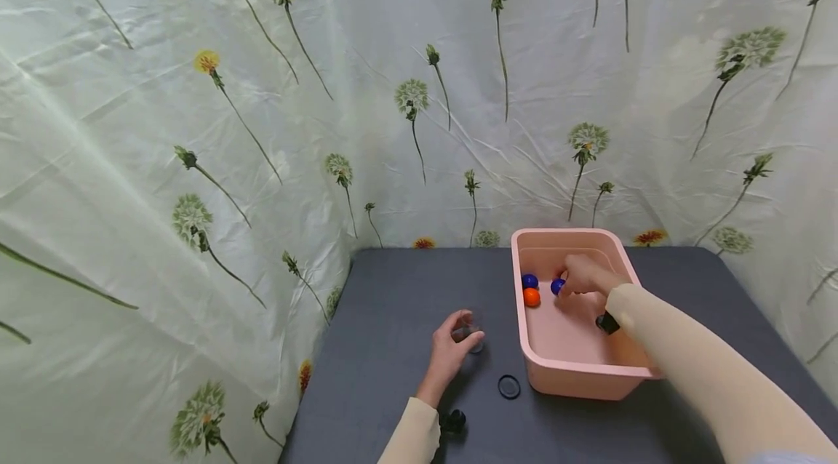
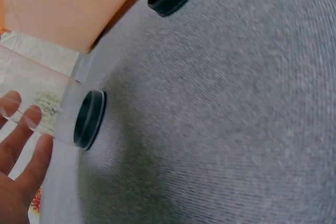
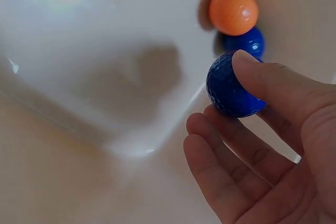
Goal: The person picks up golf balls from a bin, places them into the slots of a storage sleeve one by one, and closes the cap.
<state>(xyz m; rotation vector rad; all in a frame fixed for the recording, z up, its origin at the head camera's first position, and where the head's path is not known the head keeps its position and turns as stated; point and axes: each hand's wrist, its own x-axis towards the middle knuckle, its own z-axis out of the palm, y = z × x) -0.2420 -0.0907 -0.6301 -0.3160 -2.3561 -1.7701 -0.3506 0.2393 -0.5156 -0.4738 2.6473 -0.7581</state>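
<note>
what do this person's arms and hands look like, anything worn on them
The left hand and right hand are bare, without gloves. Plain beige sleeves reach the wrists, where a small black device shows at each.

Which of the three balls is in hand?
The blue ball pinched by the right hand; the other blue ball and the orange ball sit unheld in the pink bin.

The place was curtained off like a booth: creased, pale sheeting (image 1: 366, 35) with a dandelion print (image 1: 411, 96) hung from nine o'clock through twelve to three in the head view, behind a dark tabletop (image 1: 373, 348) at five. Whether home or lab could not be told.
</note>
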